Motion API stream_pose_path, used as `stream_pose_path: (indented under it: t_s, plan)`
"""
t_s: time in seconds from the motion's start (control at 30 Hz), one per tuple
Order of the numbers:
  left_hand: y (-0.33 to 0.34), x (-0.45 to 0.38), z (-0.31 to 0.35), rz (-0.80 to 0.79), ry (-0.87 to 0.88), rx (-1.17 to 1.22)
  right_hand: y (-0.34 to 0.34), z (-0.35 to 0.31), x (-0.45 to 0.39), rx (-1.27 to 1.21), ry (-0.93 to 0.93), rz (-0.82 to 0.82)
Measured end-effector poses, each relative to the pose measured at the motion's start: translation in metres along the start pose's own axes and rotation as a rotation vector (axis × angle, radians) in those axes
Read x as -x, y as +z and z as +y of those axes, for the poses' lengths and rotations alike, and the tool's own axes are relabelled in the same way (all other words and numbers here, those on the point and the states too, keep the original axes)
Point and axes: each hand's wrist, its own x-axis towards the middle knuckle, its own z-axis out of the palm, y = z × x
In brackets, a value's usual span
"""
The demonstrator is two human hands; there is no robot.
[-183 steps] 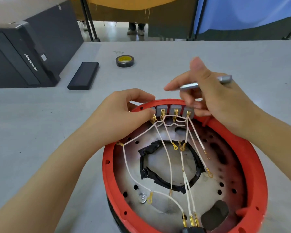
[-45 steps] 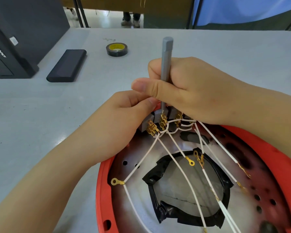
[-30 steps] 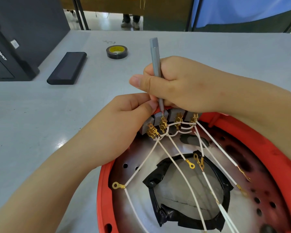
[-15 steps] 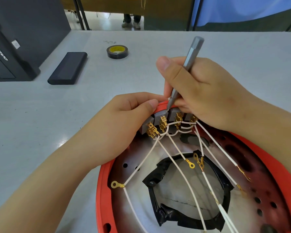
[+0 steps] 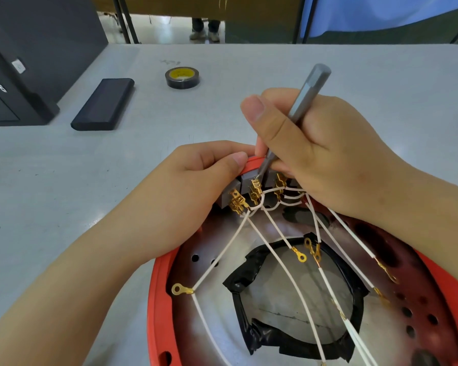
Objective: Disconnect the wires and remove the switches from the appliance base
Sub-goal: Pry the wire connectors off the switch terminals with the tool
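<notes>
One black case [image 5: 103, 104] and one tape roll [image 5: 182, 77] far left on the table [image 5: 64, 180], my left hand [image 5: 185, 196] pinching the leftmost of three visible grey switches [image 5: 249, 178] at the red base [image 5: 158, 286] rim, my right hand [image 5: 320, 149] gripping one screwdriver [image 5: 299, 112], tip on the second switch's terminal.

Two hands: left hand [image 5: 185, 196], right hand [image 5: 320, 151]. One grey screwdriver [image 5: 299, 109]. One red round base [image 5: 159, 299]. Grey switches [image 5: 245, 179] in row: three seen, more maybe hidden under hand. Many thin white wires [image 5: 283, 270], too tangled to count. One tape roll [image 5: 182, 77]. One flat black case [image 5: 103, 107]. One big black box [image 5: 24, 62].
</notes>
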Motion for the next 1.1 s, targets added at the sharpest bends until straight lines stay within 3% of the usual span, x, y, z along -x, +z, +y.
stream_pose_path:
  t_s: [0.23, 0.37, 0.57, 0.83, 1.1]
  plan:
    - [0.0, 0.002, 0.001, -0.011, 0.015, -0.02, 0.003, -0.002, 0.001, 0.106, -0.064, 0.005]
    - [0.0, 0.004, 0.005, 0.053, 0.02, -0.149, 0.004, 0.002, 0.001, 0.178, -0.074, -0.024]
    - [-0.001, 0.003, 0.004, 0.037, 0.021, -0.146, 0.009, -0.006, 0.007, 0.235, -0.158, 0.073]
    - [0.0, 0.0, 0.0, 0.004, 0.002, -0.039, 0.004, 0.0, -0.012, -0.035, 0.073, -0.033]
    - [-0.001, -0.001, -0.001, 0.019, 0.007, -0.057, -0.001, -0.003, -0.026, -0.09, 0.191, -0.146]
